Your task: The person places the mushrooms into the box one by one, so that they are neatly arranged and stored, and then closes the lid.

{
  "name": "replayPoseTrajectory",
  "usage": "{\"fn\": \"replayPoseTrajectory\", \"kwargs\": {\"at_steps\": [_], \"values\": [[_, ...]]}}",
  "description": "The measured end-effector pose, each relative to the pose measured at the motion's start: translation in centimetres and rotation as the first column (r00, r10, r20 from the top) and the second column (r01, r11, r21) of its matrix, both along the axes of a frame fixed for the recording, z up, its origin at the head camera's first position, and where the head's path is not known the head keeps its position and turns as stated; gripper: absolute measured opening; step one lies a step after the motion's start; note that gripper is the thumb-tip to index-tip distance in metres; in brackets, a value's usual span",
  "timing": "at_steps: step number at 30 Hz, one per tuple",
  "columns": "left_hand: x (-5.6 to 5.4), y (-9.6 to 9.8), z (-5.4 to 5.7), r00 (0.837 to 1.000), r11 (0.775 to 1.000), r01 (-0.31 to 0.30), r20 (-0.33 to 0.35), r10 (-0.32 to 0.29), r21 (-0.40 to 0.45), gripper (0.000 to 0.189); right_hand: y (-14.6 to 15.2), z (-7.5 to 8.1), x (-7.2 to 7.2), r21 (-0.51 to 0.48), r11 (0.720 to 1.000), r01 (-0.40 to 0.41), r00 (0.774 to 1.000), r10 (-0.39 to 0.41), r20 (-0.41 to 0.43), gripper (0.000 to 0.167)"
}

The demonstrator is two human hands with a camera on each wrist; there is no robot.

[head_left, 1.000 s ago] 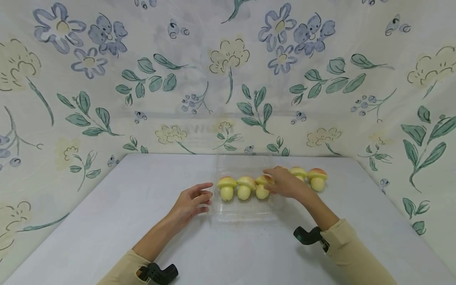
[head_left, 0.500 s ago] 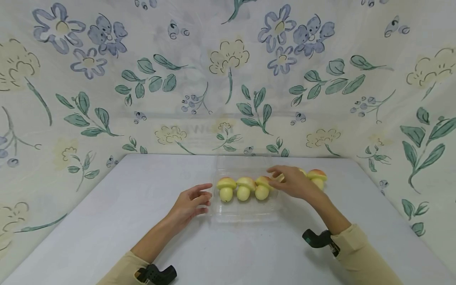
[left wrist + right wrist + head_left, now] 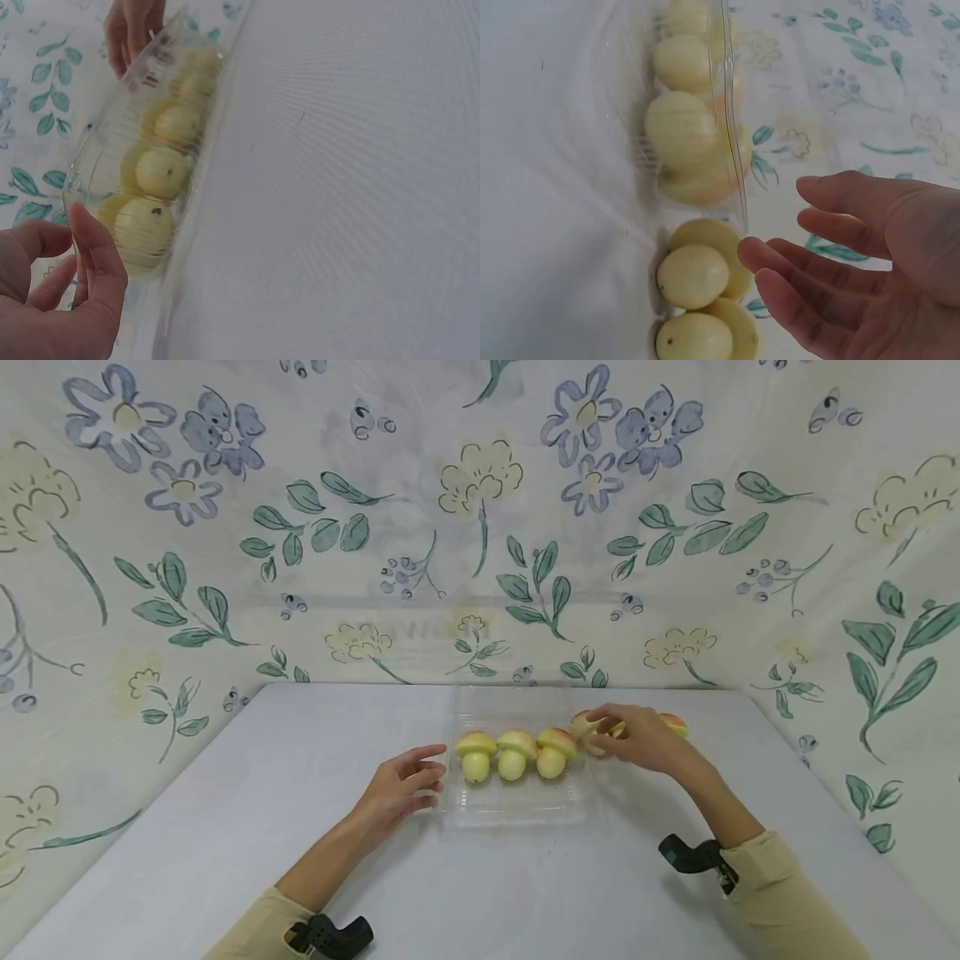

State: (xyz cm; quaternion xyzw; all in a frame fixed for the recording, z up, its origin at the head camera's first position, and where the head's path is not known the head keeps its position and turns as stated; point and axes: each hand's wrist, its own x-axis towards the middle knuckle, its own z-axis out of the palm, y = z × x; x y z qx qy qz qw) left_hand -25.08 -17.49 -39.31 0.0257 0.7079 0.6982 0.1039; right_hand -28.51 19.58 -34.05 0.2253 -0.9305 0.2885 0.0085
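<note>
A clear plastic container (image 3: 517,808) with its lid raised at the back stands mid-table. Inside, a row of three yellow mushroom-shaped pieces (image 3: 512,766) with red-blushed caps shows. My left hand (image 3: 396,787) is at the container's left side; in the left wrist view, its thumb and fingers straddle the clear rim and pinch it. To the right of the container, my right hand (image 3: 641,742) hovers with loosely bent fingers and nothing between them. Below it lie more mushroom-shaped pieces (image 3: 694,276), partly hidden by the hand in the head view, one with its cap (image 3: 674,724) showing at the far right.
The white table (image 3: 480,893) runs back to a flower-printed cloth (image 3: 420,527) that rises behind and at both sides. A black wrist camera (image 3: 330,935) sits on the left sleeve, another camera (image 3: 686,856) on the right sleeve.
My right hand has left the third mushroom-shaped piece in the container and moved right, over the loose ones, uncovering the one nearest the container. My left hand has stayed at the rim.
</note>
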Motion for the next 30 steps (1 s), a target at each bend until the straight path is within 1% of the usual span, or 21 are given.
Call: {"fn": "replayPoseTrajectory", "kwargs": {"at_steps": [6, 12, 14, 19, 21, 26, 30], "values": [[0.0, 0.1, 0.0, 1.0, 1.0, 0.01, -0.003, -0.01, 0.0, 0.052, 1.4, 0.1, -0.4, 0.021, 1.0, 0.009, 0.999, -0.009, 0.03, 0.038], [0.1, 0.0, 0.1, 1.0, 1.0, 0.011, 0.002, -0.011, 0.001, 0.053, 2.7, 0.3, -0.7, 0.015, 0.999, 0.048, 0.996, -0.049, 0.078, 0.04], [0.1, 0.0, 0.1, 1.0, 1.0, 0.01, 0.003, -0.01, -0.003, 0.052, 3.1, 0.2, -0.8, 0.021, 0.998, 0.058, 0.996, -0.06, 0.07, 0.041], [0.1, 0.0, 0.0, 1.0, 1.0, 0.006, 0.004, -0.006, -0.005, 0.051, 4.2, 0.1, -1.0, 0.059, 0.996, 0.073, 0.997, -0.073, 0.003, 0.042], [0.0, 0.0, 0.0, 1.0, 1.0, 0.006, 0.007, -0.006, -0.002, 0.051, 4.5, 0.1, -1.0, 0.07, 0.994, 0.085, 0.996, -0.085, -0.008, 0.042], [0.0, 0.0, -0.1, 1.0, 1.0, 0.008, 0.004, -0.008, 0.004, 0.052, 5.1, 0.0, -1.2, 0.076, 0.992, 0.105, 0.994, -0.105, -0.012, 0.045], [0.0, 0.0, 0.0, 1.0, 1.0, 0.012, -0.001, -0.012, 0.004, 0.052, 5.5, -0.1, -1.4, 0.056, 0.991, 0.12, 0.992, -0.121, 0.019, 0.047]]}}
